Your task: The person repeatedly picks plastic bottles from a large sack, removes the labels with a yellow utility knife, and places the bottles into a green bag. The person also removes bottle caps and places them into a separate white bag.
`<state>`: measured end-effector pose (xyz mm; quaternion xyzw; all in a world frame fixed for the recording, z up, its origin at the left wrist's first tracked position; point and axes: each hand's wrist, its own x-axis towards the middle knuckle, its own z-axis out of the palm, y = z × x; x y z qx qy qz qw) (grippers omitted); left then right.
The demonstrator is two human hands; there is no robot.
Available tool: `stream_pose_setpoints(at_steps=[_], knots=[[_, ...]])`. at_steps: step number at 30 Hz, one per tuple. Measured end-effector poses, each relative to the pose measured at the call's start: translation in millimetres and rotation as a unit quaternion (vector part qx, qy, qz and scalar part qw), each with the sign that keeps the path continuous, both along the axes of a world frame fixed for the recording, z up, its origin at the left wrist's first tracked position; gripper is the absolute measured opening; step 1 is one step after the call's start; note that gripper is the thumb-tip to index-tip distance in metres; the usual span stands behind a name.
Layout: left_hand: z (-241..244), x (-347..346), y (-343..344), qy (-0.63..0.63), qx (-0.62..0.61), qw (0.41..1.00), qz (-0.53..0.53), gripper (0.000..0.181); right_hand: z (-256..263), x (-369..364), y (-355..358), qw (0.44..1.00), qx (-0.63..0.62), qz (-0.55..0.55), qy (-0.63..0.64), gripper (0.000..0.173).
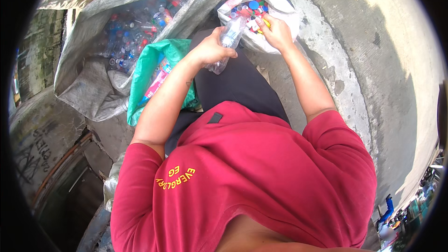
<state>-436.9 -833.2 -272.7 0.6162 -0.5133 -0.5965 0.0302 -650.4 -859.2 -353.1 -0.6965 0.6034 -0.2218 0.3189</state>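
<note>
My left hand grips a clear plastic bottle around its body, above my dark trouser leg. The bottle's neck points away from me, over a white woven sack of loose plastic bottle caps. Something red shows at the neck. Close to it, my right hand pinches a small yellow-handled tool, apparently a knife; its thin end reaches towards the neck and is hard to make out. The fingers partly cover the handle.
A big grey woven sack lies at the left, full of plastic bottles. Between it and my leg stands a green sack with printed wrappers inside. A concrete kerb curves along the right. Beyond my left elbow is a dark opening.
</note>
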Motion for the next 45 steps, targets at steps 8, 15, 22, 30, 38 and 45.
stream_pose_setpoints(at_steps=[8, 15, 22, 30, 38, 45], knots=[[0.3, -0.9, -5.1, 0.000, 0.005, 1.000, -0.005, 0.086, -13.4, -4.2, -5.6, 1.000, -0.009, 0.012, -0.018, 0.047], [-4.6, 2.5, -7.3, 0.000, 0.016, 1.000, 0.000, 0.091, -14.9, -3.3, -7.6, 1.000, -0.018, 0.023, -0.008, 0.045], [-11.1, 6.0, -6.2, 0.019, 0.057, 0.998, 0.016, 0.087, -25.1, 2.2, -6.6, 0.995, -0.058, 0.018, 0.073, 0.046], [-30.0, 3.0, -8.2, -0.085, -0.005, 0.996, 0.008, 0.075, -65.2, 18.8, -8.0, 0.987, -0.038, 0.019, 0.156, 0.049], [-9.3, 6.6, 5.5, -0.067, -0.010, 0.998, 0.003, 0.080, -96.8, -24.8, -12.4, 0.971, 0.096, -0.054, 0.214, 0.049], [-15.3, 5.9, 9.9, -0.127, -0.077, 0.989, -0.025, 0.092, -33.2, -4.1, 2.4, 0.997, -0.035, -0.027, 0.063, 0.045]])
